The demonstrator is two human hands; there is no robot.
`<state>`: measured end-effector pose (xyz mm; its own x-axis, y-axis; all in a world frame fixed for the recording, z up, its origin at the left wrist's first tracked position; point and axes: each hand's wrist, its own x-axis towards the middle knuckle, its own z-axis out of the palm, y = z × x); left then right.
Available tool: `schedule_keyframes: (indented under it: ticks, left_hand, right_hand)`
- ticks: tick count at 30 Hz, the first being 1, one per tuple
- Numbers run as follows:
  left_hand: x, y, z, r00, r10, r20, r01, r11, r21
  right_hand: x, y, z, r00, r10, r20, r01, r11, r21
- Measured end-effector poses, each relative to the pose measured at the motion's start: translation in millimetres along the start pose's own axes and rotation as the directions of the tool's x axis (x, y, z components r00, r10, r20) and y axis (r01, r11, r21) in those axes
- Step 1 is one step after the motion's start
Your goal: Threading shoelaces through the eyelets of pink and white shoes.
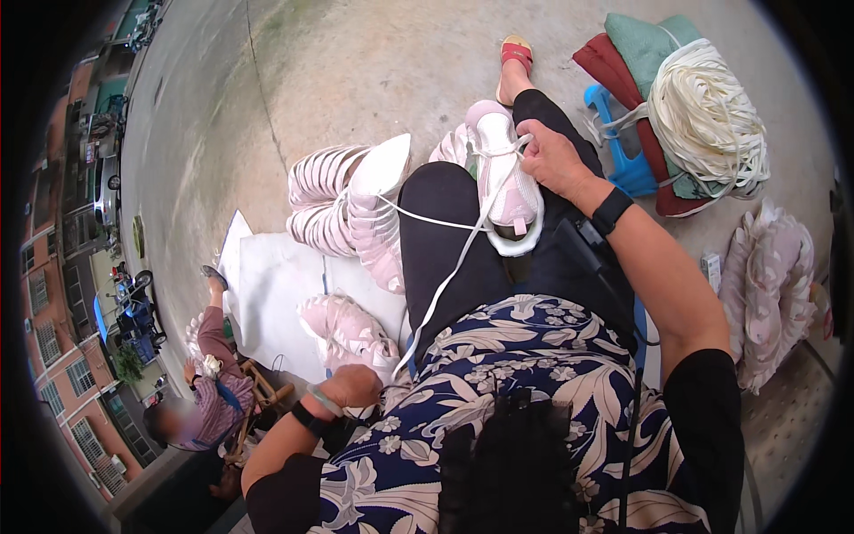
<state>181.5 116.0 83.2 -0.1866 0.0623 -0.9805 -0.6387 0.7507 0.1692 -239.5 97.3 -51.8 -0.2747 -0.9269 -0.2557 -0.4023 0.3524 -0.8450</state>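
Note:
A pink and white sneaker point(503, 191) rests across my thighs, its toe pointing away from me. White shoelace point(442, 283) is threaded through its upper part, and long strands run from it toward my left. My right hand point(556, 162) is closed in a pinch on the lace at the sneaker's right side. Low at my left side, my left hand point(353, 388) is curled closed where the long strand comes down, drawing it taut-looking; its fingertips are partly hidden. Beside that hand lies a bunch of pink and white shoe pieces point(345, 331).
Stacked pink and white shoe uppers point(349, 200) stand ahead on the left by a white sheet point(271, 289). On the right, a blue stool point(625, 165) bears folded cloth and a bundle of white laces point(707, 116). More pink shoes point(769, 294) lie farther right. Another person point(206, 400) sits at left.

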Motion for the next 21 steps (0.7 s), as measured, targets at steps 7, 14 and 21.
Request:
schedule_keyframes:
  ticks: [7, 14, 21]
  left_hand:
    - [58.1, 57.8, -149.3, 0.177, 0.002, -0.984, -0.572, 0.814, -0.101]
    - [141.9, 76.2, -228.6, -0.038, -0.012, -0.999, -0.402, 0.916, 0.005]
    - [150.5, 83.3, -237.3, 0.133, -0.086, -0.987, -0.319, 0.940, -0.125]
  right_hand:
    - [-6.8, 3.1, 3.3, 0.996, 0.033, -0.086, -0.031, 0.999, 0.021]
    - [-8.9, -3.1, 1.4, 0.994, 0.090, -0.055, -0.088, 0.996, 0.028]
    - [-6.4, -0.3, 1.5, 0.997, 0.058, -0.059, -0.057, 0.998, 0.010]
